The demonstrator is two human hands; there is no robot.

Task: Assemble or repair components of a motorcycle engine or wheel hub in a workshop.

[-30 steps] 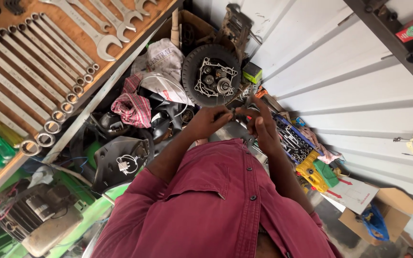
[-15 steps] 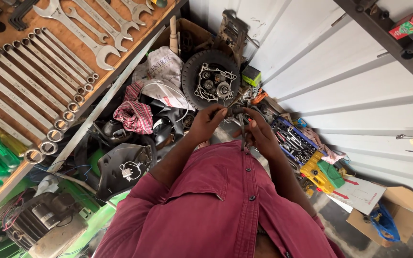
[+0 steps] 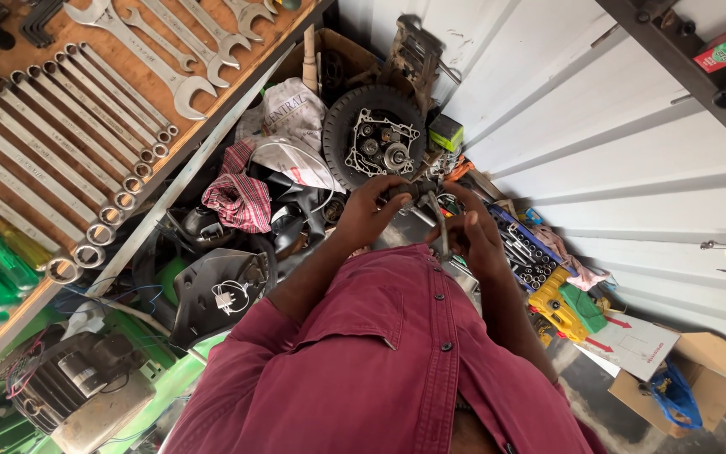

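Note:
Both my hands meet in front of my chest, above a cluttered bench. My left hand [image 3: 370, 212] pinches a small dark part [image 3: 405, 192] at its fingertips. My right hand [image 3: 476, 240] touches the same part and grips a thin metal tool [image 3: 443, 231] that points down between the hands. Just beyond the hands lies a small tyre with an open engine hub [image 3: 376, 143], its gears showing. My maroon shirt sleeves fill the lower middle of the view.
A wooden board of several spanners [image 3: 69, 126] hangs on the left. A red checked rag [image 3: 237, 200], a black plastic cover [image 3: 220, 286] and a white bag lie on the bench. A blue socket tray [image 3: 523, 248], a yellow tool [image 3: 556, 303] and a cardboard box [image 3: 699, 378] lie to the right.
My hands stay together on the small part. My right hand has dropped slightly with the thin tool. The view has shifted a little.

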